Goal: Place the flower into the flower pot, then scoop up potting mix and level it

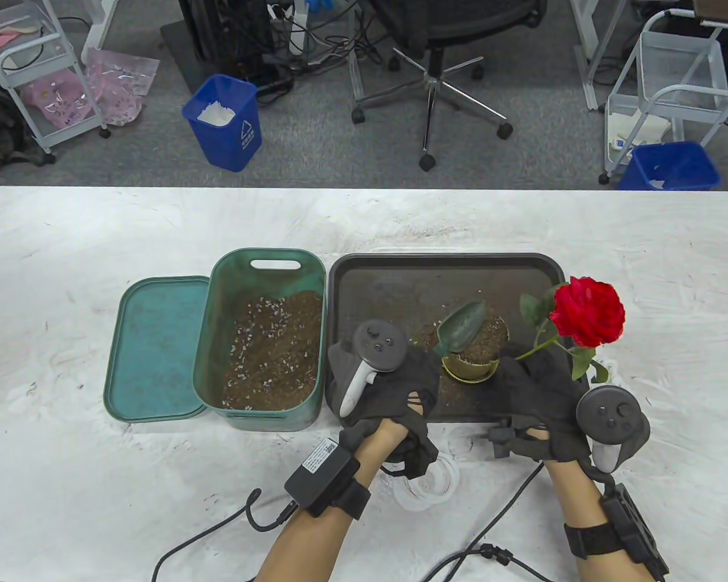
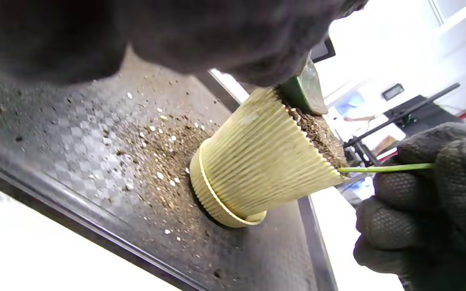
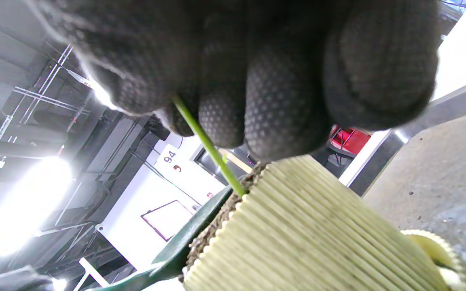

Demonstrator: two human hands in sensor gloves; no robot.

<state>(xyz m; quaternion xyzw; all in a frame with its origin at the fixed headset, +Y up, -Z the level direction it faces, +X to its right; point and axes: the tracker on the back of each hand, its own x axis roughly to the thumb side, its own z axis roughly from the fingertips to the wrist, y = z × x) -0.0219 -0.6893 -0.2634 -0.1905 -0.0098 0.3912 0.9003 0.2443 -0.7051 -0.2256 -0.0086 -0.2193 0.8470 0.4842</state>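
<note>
A yellow ribbed flower pot point(image 1: 474, 365) stands on the dark tray point(image 1: 400, 273), filled with potting mix. My left hand point(image 1: 400, 379) grips the handle of a green scoop point(image 1: 463, 327), and the scoop's blade lies on the mix in the pot. The handle is hidden under the glove. My right hand point(image 1: 537, 388) pinches the green stem point(image 1: 543, 347) of the red rose point(image 1: 588, 312), which leans right of the pot. In the left wrist view the stem point(image 2: 382, 167) enters the mix at the rim of the pot point(image 2: 257, 161). The right wrist view shows my fingers point(image 3: 281, 101) curled around the stem point(image 3: 208, 145).
A green bin point(image 1: 261, 345) half full of potting mix stands left of the tray, with its teal lid point(image 1: 158, 345) beside it. Spilled mix point(image 2: 156, 149) lies on the tray around the pot. Cables and a white coil point(image 1: 431, 485) lie near the table's front edge.
</note>
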